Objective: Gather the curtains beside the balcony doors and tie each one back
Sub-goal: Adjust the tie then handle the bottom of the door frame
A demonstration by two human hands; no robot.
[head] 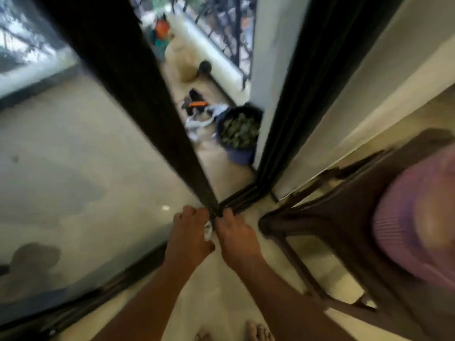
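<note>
We bring both hands together on the curtain (152, 99), left hand (190, 232) and right hand (236, 238), fingers curled around its gathered folds, apparently to bunch it for tying.

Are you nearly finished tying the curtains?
Not yet. The dark curtain by the door looks gathered into a bunch. Both hands, left hand and right hand, reach its bottom end; something white sits between them. No finished tie-back shows, so tying remains.
</note>
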